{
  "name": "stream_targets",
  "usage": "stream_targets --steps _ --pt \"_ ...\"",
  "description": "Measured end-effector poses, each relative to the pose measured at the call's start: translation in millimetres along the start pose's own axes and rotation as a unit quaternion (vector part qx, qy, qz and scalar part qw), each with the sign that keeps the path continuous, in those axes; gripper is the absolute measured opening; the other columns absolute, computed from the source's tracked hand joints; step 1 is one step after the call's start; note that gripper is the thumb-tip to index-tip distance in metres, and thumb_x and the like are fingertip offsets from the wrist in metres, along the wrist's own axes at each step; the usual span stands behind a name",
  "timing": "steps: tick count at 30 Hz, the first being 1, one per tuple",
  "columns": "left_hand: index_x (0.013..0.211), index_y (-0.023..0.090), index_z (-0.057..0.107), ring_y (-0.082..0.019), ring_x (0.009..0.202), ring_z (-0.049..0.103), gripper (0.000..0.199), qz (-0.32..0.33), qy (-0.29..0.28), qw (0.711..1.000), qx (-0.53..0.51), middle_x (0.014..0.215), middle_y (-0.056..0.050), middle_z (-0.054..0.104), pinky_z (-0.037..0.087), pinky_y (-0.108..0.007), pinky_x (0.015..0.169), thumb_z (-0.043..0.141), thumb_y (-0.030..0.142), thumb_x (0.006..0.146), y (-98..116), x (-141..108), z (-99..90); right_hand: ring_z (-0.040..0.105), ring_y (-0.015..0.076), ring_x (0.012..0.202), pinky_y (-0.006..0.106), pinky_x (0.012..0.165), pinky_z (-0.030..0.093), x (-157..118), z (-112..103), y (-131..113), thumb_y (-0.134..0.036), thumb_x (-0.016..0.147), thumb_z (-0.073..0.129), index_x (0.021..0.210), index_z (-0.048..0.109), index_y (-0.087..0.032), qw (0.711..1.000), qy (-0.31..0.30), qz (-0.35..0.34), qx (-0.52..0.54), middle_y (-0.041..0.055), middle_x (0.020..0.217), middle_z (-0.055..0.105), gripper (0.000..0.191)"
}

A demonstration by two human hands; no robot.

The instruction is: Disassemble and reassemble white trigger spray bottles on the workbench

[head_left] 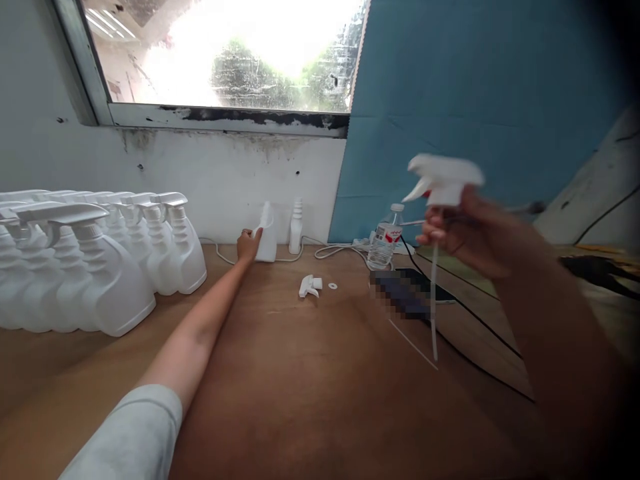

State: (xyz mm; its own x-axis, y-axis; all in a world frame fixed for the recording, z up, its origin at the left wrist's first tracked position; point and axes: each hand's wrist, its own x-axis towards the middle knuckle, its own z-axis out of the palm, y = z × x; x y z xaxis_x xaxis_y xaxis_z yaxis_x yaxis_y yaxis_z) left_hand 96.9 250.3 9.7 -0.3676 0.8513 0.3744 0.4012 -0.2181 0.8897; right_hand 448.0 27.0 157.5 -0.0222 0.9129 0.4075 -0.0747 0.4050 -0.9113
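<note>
My left hand (247, 245) is stretched out to the back of the table, its fingers round the side of a white bottle (267, 237) that has no spray head. My right hand (463, 233) is raised at the right and grips a white spray head (445, 177) by its collar, with a thin tube (434, 307) hanging straight down. Another white bottle (296, 228) without a spray head stands by the wall. A second spray head (311, 286) lies on the table beside a small white ring (333, 286).
Rows of white spray bottles (115, 280) fill the left side of the table (300, 387). At the right are a clear water bottle (385, 239), a dark device (400, 293), cables and a loose thin tube (413, 343).
</note>
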Motion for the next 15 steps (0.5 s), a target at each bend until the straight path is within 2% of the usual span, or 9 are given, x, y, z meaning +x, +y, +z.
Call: stream_targets --steps 2,4,8,13,15 --pt "0.093 0.016 0.052 -0.025 0.101 0.059 0.031 0.004 0.034 0.999 0.006 0.098 -0.013 0.063 0.042 -0.032 0.085 0.059 0.044 0.084 -0.8 7.9 12.9 0.046 0.0104 0.058 0.031 0.052 0.034 -4.8 6.7 22.9 -0.033 0.090 0.054 0.086 0.066 -0.020 0.997 -0.036 0.046 0.055 0.0021 0.071 0.050 0.018" --pt "0.099 0.015 0.050 -0.024 0.099 0.060 0.032 0.006 0.053 0.999 0.007 0.100 -0.013 0.063 0.042 -0.031 0.085 0.057 0.044 0.087 2.0 14.4 28.6 0.040 0.0112 0.059 0.030 0.049 0.031 -8.1 9.1 45.4 -0.032 0.084 0.061 0.080 0.060 -0.021 0.993 -0.049 0.061 0.093 0.0021 0.073 0.043 0.011" --pt "0.114 0.012 0.045 -0.021 0.101 0.059 0.037 0.011 0.064 0.998 0.010 0.110 -0.014 0.060 0.043 -0.032 0.086 0.050 0.042 0.092 8.2 21.5 61.2 0.030 0.0118 0.058 0.028 0.046 0.026 -8.6 9.1 75.8 -0.033 0.078 0.066 0.073 0.050 -0.022 0.989 -0.044 0.104 0.092 0.0006 0.071 0.035 0.020" --pt "0.122 0.014 0.050 -0.026 0.113 0.053 0.042 0.010 0.055 0.998 0.030 0.123 -0.013 0.054 0.043 -0.047 0.095 0.053 0.042 0.091 4.7 16.3 91.3 0.018 0.0082 0.052 0.024 0.041 0.015 -6.7 6.3 89.4 -0.037 0.071 0.074 0.068 0.046 -0.021 0.982 -0.001 0.158 0.101 -0.0029 0.066 0.025 0.033" --pt "0.124 0.015 0.052 -0.027 0.115 0.052 0.042 0.013 0.047 0.998 0.032 0.126 -0.012 0.052 0.043 -0.049 0.097 0.055 0.040 0.090 2.5 12.8 99.9 0.013 0.0069 0.051 0.023 0.040 0.010 -6.5 5.1 95.0 -0.039 0.069 0.076 0.065 0.043 -0.020 0.978 0.008 0.187 0.094 -0.0043 0.063 0.022 0.038"
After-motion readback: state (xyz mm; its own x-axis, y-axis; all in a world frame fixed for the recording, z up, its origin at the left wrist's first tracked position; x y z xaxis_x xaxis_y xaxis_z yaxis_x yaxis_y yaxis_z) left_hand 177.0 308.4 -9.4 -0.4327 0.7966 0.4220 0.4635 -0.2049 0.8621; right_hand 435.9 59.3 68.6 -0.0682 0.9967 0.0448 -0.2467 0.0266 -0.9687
